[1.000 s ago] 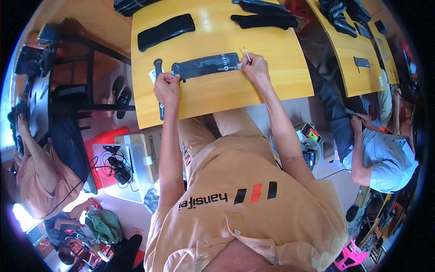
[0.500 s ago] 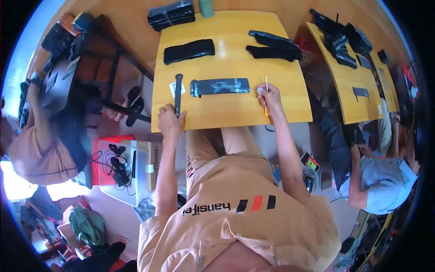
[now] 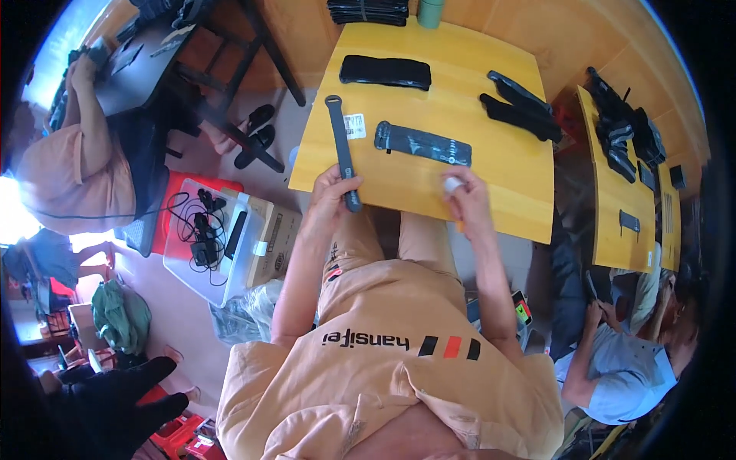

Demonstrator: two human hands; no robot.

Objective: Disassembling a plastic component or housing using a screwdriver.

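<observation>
My left hand (image 3: 331, 196) pinches the lower part of a long dark strap (image 3: 340, 138) with a looped far end. The strap's near end sticks out past the near edge of the table. Closed around a small tool with an orange handle (image 3: 461, 226), my right hand (image 3: 471, 203) is over the near side of the table, blurred by motion. The tool's shaft is hidden or smeared; something white (image 3: 453, 184) shows at that hand's fingers. Beyond the hands lies a flat dark folded band (image 3: 422, 144) with a shiny surface. A white label (image 3: 355, 126) sits beside the strap.
On the yellow table (image 3: 506, 207) are a black folded band (image 3: 385, 72), more black bands (image 3: 517, 107), a black stack (image 3: 369, 11) and a green bottle (image 3: 430, 12). A clear bin of cables (image 3: 205, 241) stands at left. People sit on both sides.
The view has turned, so the table appears further right. My left hand now grips the strap, which has slid toward the near edge. My right hand has moved nearer me with the tool.
</observation>
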